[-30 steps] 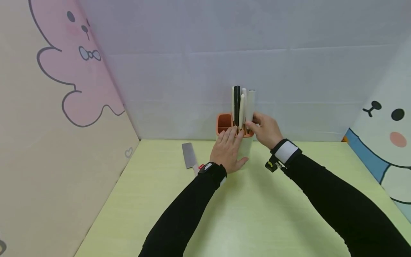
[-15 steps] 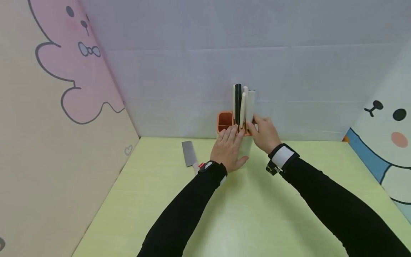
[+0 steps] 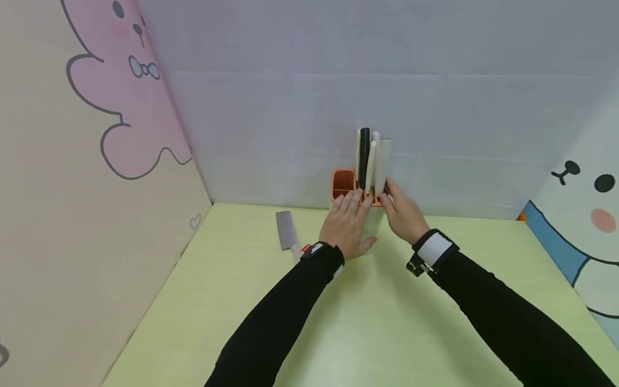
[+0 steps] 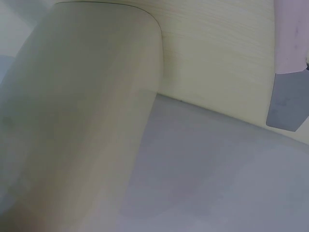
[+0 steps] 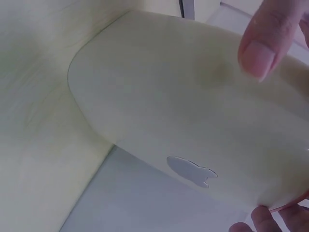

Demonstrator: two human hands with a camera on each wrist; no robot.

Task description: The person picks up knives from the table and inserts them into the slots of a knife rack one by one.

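Observation:
A pale green knife holder (image 3: 373,223) with an orange top stands against the back wall. Several upright handles rise from it: a black one (image 3: 365,158), slim cream and white ones, and a wide white one (image 3: 383,166) at the right. Inside the holder, their lower ends are hidden. My left hand (image 3: 344,228) rests on the front rim with straight fingers, its thumb across the front. My right hand (image 3: 405,215) grips the holder's right side, below the wide white handle. In the right wrist view, thumb (image 5: 263,53) and fingertips lie on opposite sides of the holder.
A cleaver (image 3: 286,231) with a grey blade and red tag lies left of the holder, its handle partly behind my left wrist. The pale yellow table (image 3: 387,322) meets a light back wall (image 3: 271,134). Side walls carry cartoon bears.
My right hand has moved down from the wide white handle onto the holder's side. My left hand has stayed on the holder. The head view has shifted slightly.

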